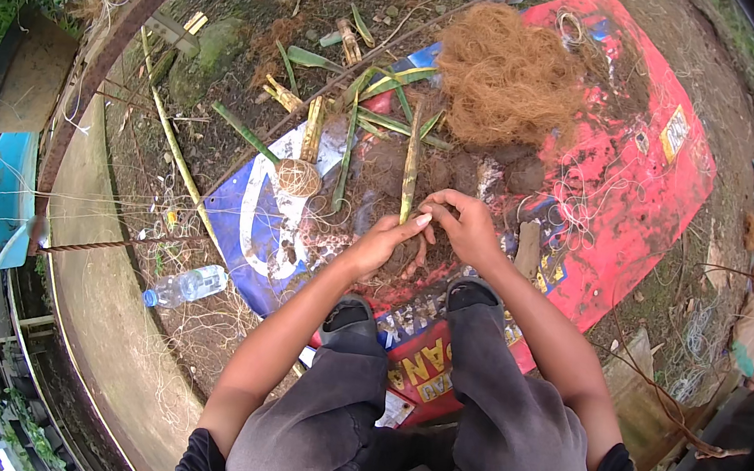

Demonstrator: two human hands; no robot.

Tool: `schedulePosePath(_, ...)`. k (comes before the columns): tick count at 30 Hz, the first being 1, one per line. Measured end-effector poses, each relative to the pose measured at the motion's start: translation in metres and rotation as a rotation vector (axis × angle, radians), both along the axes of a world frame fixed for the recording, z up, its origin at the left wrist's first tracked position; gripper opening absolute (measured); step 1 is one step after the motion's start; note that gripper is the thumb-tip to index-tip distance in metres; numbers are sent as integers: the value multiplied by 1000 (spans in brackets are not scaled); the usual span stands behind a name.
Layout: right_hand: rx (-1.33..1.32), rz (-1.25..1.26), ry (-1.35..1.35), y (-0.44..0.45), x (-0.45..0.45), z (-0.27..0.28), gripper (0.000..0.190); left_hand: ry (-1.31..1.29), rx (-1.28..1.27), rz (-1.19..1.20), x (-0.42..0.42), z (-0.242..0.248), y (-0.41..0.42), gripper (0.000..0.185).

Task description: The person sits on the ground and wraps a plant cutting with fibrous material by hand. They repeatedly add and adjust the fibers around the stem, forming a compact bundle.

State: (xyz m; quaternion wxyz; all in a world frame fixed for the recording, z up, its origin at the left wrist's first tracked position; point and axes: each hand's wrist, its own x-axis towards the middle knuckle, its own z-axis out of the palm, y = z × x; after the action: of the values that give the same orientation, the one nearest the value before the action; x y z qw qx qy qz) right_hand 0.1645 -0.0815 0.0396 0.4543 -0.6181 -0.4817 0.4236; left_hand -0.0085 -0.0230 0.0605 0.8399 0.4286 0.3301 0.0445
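My left hand is curled around the lower end of an upright, pale green-brown plant stalk. Its thumb reaches towards my right hand, whose fingertips are pinched together close to it. Whether a thin thread or fibre lies between those fingertips is too small to tell. Dark soil lumps lie just beyond the hands. Left of them, a ball wrapped in string has a cut stalk standing in it. Long green leaves with yellow edges are scattered behind the stalk.
A soil-smeared red and blue banner covers the ground. On it sit a heap of brown coir fibre and tangled white string. A plastic bottle lies at left, near a rusty metal bar. A brown block is right of my hands.
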Motion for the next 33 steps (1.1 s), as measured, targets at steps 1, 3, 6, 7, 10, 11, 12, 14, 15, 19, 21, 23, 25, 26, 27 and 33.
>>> schedulePosePath(1,-59,-30,35,0,1,-3,17,-26,-23,63,0,-1,-1,42)
schedulePosePath(3,-93,-68,119,-2,3,-5,18,-76,-70,191,-4,-8,-4,42)
schedulePosePath(6,-28,-55,244,-12,-2,-5,19,-180,-34,288,-8,-19,-6,45)
schedulePosePath(7,-12,-26,273,-17,-5,-4,21,-215,-22,315,-7,-20,-7,46)
schedulePosePath(10,17,18,386,-27,-24,-1,32,-226,-53,328,-11,-22,-5,43)
schedulePosePath(11,24,26,429,-29,-31,-1,38,-228,-69,342,-12,-24,-5,42)
schedulePosePath(12,-102,114,785,-31,-33,-2,52,-249,-64,379,-11,-23,-7,41)
schedulePosePath(14,-178,121,894,-33,-35,-5,55,-241,-29,352,-8,-23,-7,40)
schedulePosePath(15,-215,135,954,-32,-36,-5,56,-233,-4,347,-8,-20,-7,40)
schedulePosePath(19,-225,96,924,-31,-43,9,56,-30,153,320,0,-4,-9,46)
schedulePosePath(21,-191,73,942,-30,-47,12,55,-85,217,280,-2,-10,-8,50)
schedulePosePath(23,-182,57,919,-30,-46,13,54,-90,230,291,0,-8,-10,50)
schedulePosePath(25,-202,62,861,-31,-46,12,53,-87,195,319,-1,-12,-10,49)
schedulePosePath(26,-187,53,866,-30,-47,12,53,-85,178,333,-2,-13,-10,49)
schedulePosePath(27,-172,44,870,-31,-48,11,52,-68,248,317,-3,-15,-11,50)
schedulePosePath(33,-121,105,819,-30,-44,18,55,-69,322,220,-8,-9,-10,48)
